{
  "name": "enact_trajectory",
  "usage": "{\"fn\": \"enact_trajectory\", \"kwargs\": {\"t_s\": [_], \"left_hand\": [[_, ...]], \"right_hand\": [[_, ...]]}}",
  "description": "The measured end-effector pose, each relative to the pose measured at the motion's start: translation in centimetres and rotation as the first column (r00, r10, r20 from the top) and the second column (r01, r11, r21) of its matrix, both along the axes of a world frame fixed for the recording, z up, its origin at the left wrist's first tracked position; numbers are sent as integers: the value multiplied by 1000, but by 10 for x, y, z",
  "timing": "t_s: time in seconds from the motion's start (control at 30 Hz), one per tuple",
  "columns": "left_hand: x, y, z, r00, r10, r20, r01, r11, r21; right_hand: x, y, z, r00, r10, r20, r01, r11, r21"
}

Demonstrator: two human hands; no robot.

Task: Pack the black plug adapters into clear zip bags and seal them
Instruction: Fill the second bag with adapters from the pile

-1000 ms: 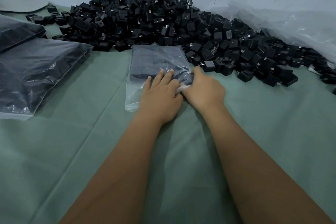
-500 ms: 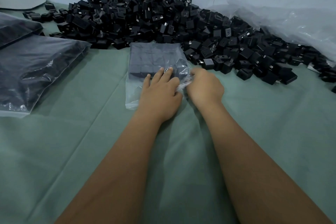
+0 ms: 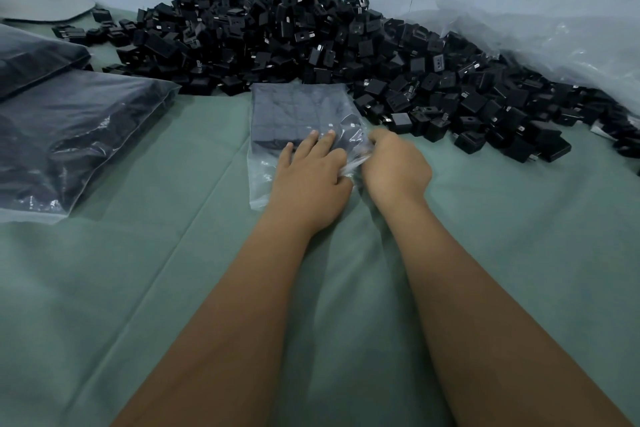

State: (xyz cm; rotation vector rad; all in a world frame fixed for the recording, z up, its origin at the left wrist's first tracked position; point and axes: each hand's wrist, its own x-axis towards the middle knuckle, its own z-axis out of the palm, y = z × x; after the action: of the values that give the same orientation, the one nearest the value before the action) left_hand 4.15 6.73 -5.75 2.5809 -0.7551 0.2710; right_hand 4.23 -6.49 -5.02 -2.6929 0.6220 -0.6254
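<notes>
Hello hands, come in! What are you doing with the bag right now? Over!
Left hand flat on clear zip bag of black plug adapters. Right hand pinching its open edge. Loose adapter pile behind, nothing blocking.

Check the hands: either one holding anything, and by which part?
Right hand pinches the clear plastic zip bag of black adapters at its near right edge. Left hand lies flat on the bag, gripping nothing.
</notes>
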Motion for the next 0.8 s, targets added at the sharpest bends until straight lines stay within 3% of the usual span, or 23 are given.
{"fn": "enact_trajectory", "kwargs": {"t_s": [0.1, 0.2, 0.37, 0.6, 0.8], "left_hand": [[-1, 1, 0, 1000, 2, -3, -2, 1000, -10], [-2, 3, 1, 1000, 4, -3, -4, 1000, -21], [-4, 4, 2, 997, 49, 58, -44, 995, -85], [-5, 5, 3, 982, 141, 124, -131, 988, -87], [-5, 4, 6, 975, 158, 157, -144, 985, -100]], "right_hand": [[-1, -1, 1, 1000, 31, 2, -31, 999, 39], [-9, -6, 2, 985, 134, 112, -147, 981, 124], [-20, -9, 2, 910, 316, 270, -344, 937, 64], [-16, -11, 1, 908, 332, 254, -399, 870, 290], [-22, -8, 3, 888, 288, 358, -389, 887, 251]]}}
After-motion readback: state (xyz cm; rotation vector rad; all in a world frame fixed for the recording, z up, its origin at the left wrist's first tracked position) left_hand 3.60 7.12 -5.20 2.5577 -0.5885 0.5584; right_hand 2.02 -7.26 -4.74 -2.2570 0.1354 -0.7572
